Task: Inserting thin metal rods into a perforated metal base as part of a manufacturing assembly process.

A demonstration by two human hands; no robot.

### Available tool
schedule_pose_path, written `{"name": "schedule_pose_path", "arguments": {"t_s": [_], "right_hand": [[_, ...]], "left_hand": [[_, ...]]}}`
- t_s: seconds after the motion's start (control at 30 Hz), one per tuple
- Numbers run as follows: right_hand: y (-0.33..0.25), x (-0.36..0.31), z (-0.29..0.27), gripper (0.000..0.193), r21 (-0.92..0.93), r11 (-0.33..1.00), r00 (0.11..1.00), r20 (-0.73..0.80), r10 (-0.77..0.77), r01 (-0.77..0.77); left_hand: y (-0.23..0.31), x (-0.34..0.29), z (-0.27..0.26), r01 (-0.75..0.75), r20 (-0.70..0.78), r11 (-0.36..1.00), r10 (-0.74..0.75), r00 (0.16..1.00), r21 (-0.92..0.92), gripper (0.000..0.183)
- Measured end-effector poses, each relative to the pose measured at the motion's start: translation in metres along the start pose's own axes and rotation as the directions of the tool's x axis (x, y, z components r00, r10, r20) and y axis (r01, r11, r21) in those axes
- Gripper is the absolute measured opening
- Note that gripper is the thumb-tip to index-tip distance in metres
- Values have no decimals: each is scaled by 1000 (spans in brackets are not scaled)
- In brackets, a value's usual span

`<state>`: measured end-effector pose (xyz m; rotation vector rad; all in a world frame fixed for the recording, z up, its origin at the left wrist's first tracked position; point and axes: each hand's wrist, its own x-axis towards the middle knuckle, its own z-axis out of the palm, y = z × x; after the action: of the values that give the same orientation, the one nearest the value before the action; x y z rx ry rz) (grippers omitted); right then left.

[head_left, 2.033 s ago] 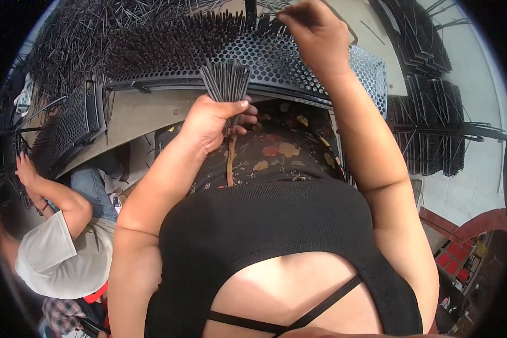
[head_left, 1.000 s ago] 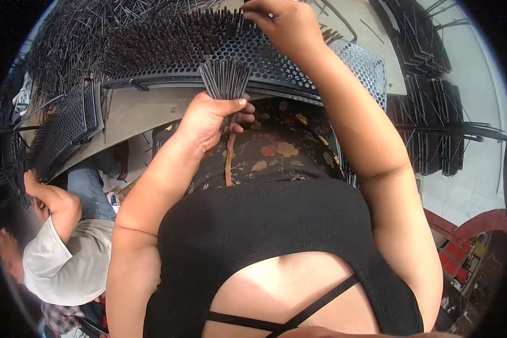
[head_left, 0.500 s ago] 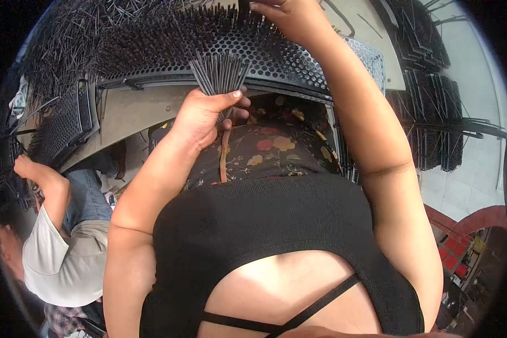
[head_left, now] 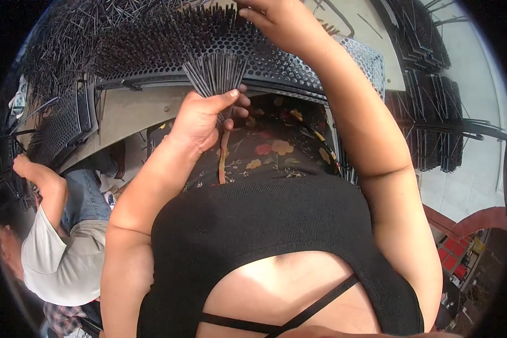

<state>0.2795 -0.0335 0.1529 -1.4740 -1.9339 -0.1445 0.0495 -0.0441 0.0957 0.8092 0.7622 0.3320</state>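
Observation:
My left hand is closed around a fanned bundle of thin dark rods, their upper ends spreading away from me. It holds them just in front of the near edge of a black perforated rack. Many similar rods stand upright in the rack's holes, densest on the left and far side. My right hand reaches over the far part of the rack, beside the standing rods. Its fingers are bent together and partly cut off by the upper edge; anything between them cannot be made out.
A large heap of loose rods covers the table's far left. At left, a co-worker in a light shirt reaches toward another perforated rack. Stacked racks of rods stand at right. A bent metal bar lies beyond my right forearm.
My right hand has moved slightly left and toward the standing rods. A dark piece seen at its fingertips earlier no longer shows clearly. The bundle in my left hand has tilted slightly left.

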Motion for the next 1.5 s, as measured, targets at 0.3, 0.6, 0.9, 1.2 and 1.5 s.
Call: {"name": "schedule_pose_path", "arguments": {"t_s": [0.3, 0.6, 0.9, 1.2, 1.5], "right_hand": [[-21, -3, -11, 24, 285, 906, 937, -64, 344, -314], [-25, -49, -26, 26, 735, 236, 660, 358, 660, -635], [-12, -40, -17, 11, 559, 683, 709, -222, 669, -470], [-17, -26, -10, 12, 133, 973, 955, -206, 212, -187], [-2, -23, -11, 15, 5, 999, 989, -143, 37, -37]], "left_hand": [[0, -3, 12, -60, -27, 994, 57, 998, -90, 20], [0, -3, 17, -42, 83, 998, 45, 996, -44, 21], [1, 1, 11, 165, 33, 978, -162, 986, -130, 27], [2, 1, 5, 190, 251, 908, -98, 963, -372, 31], [-1, -3, 8, 136, 52, 972, -128, 990, -192, 23]]}}
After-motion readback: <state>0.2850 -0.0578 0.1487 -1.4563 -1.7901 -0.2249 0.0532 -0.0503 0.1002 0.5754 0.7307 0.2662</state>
